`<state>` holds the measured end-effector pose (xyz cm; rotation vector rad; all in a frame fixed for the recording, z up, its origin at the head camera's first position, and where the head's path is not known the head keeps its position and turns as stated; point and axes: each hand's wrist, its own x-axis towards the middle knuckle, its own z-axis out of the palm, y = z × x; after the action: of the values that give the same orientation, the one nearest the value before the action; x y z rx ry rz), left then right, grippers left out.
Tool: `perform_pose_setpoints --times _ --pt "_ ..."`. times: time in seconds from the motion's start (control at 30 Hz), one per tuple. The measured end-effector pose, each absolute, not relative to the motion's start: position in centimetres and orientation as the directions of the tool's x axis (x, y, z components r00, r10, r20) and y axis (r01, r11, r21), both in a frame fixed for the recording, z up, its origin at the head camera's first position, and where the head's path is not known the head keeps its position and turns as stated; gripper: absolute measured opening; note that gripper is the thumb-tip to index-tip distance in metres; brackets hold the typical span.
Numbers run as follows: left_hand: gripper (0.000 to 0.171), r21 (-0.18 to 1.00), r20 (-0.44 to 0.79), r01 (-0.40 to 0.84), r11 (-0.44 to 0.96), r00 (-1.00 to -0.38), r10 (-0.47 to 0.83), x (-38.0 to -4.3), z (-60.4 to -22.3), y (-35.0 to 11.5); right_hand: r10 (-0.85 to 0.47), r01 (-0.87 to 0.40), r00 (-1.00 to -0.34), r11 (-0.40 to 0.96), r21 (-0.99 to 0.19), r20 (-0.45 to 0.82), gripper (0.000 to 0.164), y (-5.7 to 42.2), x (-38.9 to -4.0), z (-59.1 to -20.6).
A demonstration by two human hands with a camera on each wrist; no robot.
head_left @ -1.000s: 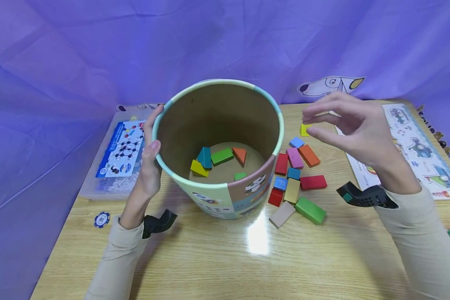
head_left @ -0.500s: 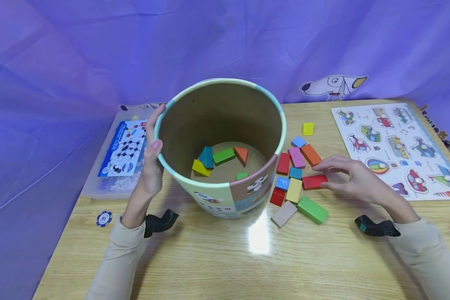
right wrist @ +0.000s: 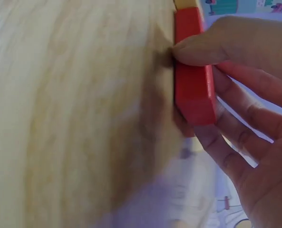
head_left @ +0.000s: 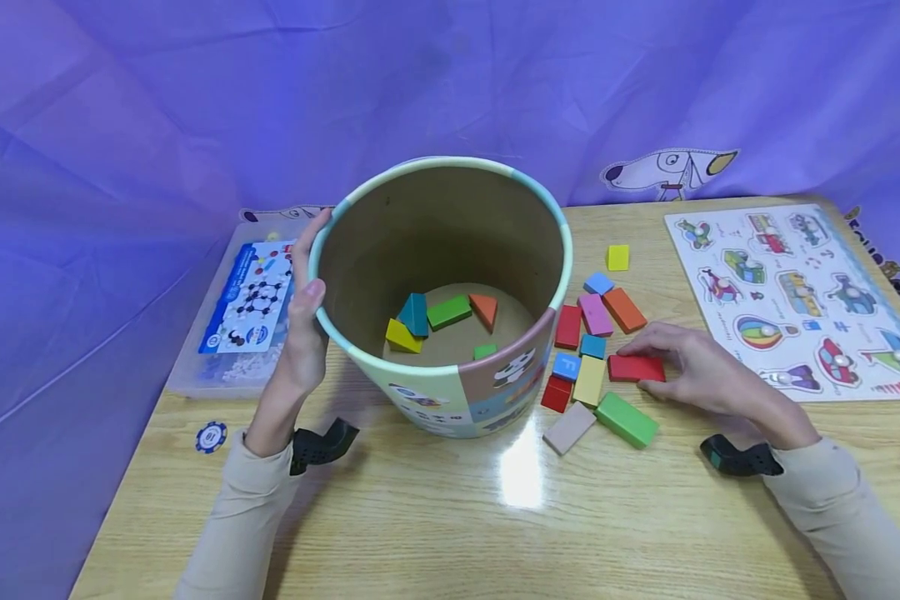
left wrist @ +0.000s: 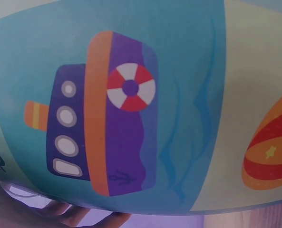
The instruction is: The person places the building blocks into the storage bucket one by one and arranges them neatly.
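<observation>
My left hand (head_left: pixel 303 333) lies against the outer left side of a large patterned bucket (head_left: pixel 386 387), its thumb and fingertips touching near the rim. In the left wrist view, fingers (left wrist: pixel 76 213) stretch along the bucket wall, which bears a printed boat. My right hand (head_left: pixel 697 367) pinches a red rectangular block (head_left: pixel 633 368) at the table surface, thumb on one side and fingers on the other. The right wrist view shows the thumb across the red block (right wrist: pixel 193 85). Inside the bucket lie several blocks, among them a green block (head_left: pixel 448 312) and an orange triangular block (head_left: pixel 483 311).
Several coloured blocks lie right of the bucket, including a green block (head_left: pixel 626 419), an orange block (head_left: pixel 624 309) and a yellow block (head_left: pixel 618 257). A picture puzzle board (head_left: pixel 776 333) lies at the right. A clear plastic box (head_left: pixel 187 379) and a poker chip (head_left: pixel 211 437) are at the left.
My right hand has come down from above the far blocks to the red block, now pinches it and has shifted it slightly right. The left hand stays at the bucket.
</observation>
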<state>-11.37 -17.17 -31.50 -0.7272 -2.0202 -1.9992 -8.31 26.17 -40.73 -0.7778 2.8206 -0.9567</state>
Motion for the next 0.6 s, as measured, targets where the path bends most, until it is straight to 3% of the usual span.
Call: perform_pose_setpoints --times 0.17,0.37,0.6 --pt "0.076 0.875 0.48 0.483 -0.035 -0.855 0.197 -11.4 -31.5 -17.2 -0.46 -0.483 -0.868 0.694 -0.534 0.187 0.054 27.0 -8.1 -38.5" --pt "0.076 0.88 0.472 0.472 -0.049 -0.861 0.191 -11.3 -31.6 -17.0 -0.387 -0.57 -0.814 0.672 -0.473 0.433 0.06 26.8 -9.0 -32.1" --pt "0.075 0.879 0.474 0.475 -0.044 -0.86 0.186 -11.3 -31.4 -16.9 -0.449 -0.765 -0.642 0.33 -0.552 0.621 0.054 21.8 -11.4 -23.7"
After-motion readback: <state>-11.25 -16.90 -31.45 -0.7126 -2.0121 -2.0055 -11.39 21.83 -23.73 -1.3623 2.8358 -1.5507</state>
